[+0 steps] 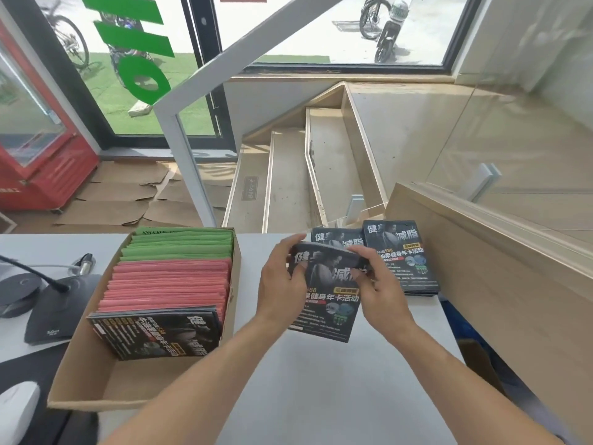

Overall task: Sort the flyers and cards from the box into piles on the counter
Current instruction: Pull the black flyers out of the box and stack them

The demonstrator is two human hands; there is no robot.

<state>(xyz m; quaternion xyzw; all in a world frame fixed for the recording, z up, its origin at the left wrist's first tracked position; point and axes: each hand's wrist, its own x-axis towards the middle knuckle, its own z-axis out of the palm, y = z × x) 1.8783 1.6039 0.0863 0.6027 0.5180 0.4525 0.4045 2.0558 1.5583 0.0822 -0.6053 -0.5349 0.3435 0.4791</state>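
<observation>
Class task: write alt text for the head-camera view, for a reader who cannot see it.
Both hands, left hand and right hand, hold a bundle of black flyers above a white counter. A cardboard box of green, pink and black flyers sits left; two black piles lie beyond.

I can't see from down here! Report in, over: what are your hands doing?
Left hand and right hand grip black flyers above counter. Two black piles beyond. Box still holds more. Nothing blocking.

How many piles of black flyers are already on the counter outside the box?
2: one pile of black flyers at the far right, another beside it, partly hidden by the batch in both hands.
</observation>
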